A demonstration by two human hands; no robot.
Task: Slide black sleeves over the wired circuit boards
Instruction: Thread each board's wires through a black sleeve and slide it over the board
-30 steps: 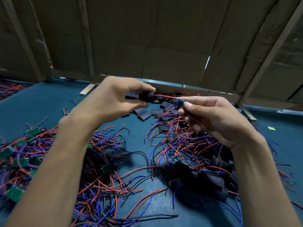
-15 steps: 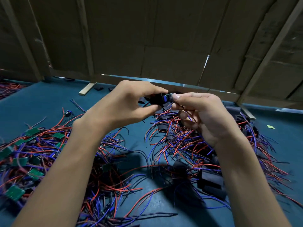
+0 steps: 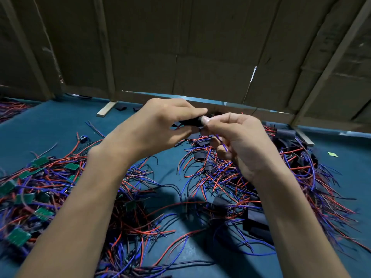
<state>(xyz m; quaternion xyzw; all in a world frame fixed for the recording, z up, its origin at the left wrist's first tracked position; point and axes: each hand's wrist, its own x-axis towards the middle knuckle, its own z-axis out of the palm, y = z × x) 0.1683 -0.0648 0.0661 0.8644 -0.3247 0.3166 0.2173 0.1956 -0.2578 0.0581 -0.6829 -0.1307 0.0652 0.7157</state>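
Head view: both hands (image 3: 160, 127) pinch black sleeve (image 3: 189, 123).

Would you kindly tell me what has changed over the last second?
The right hand closed the gap to the left hand, pushing the wired board into the black sleeve; the red wire between them is gone. Both hands still grip, and the wire piles lie unchanged.

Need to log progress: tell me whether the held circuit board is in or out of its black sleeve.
In, apparently: no green shows where the left hand pinches the black sleeve; the right hand holds its wires.
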